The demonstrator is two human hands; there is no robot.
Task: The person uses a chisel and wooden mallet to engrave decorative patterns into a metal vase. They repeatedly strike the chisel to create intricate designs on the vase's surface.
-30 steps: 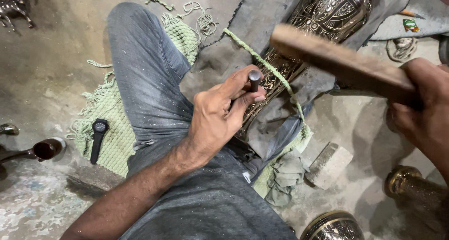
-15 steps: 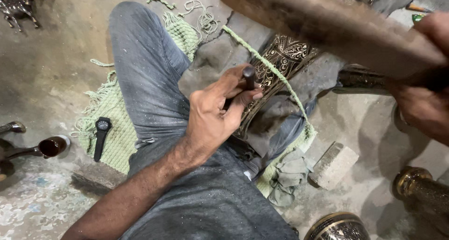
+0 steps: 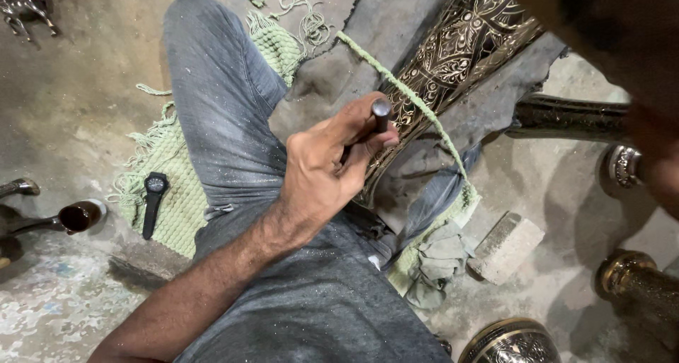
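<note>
**Hammer swung up out of clear view, punch held on vase**

Left hand wrapped tight around dark metal punch, grip fully closed, punch tip set against engraved brass vase lying tilted on grey cloth across the lap. Same hold as half a second ago. Wooden hammer, earlier crossing the top of the view, now only a dark blur at upper right. Right hand blurred at right edge; grip state unreadable. Black wristwatch unmoved on green mat.
</note>
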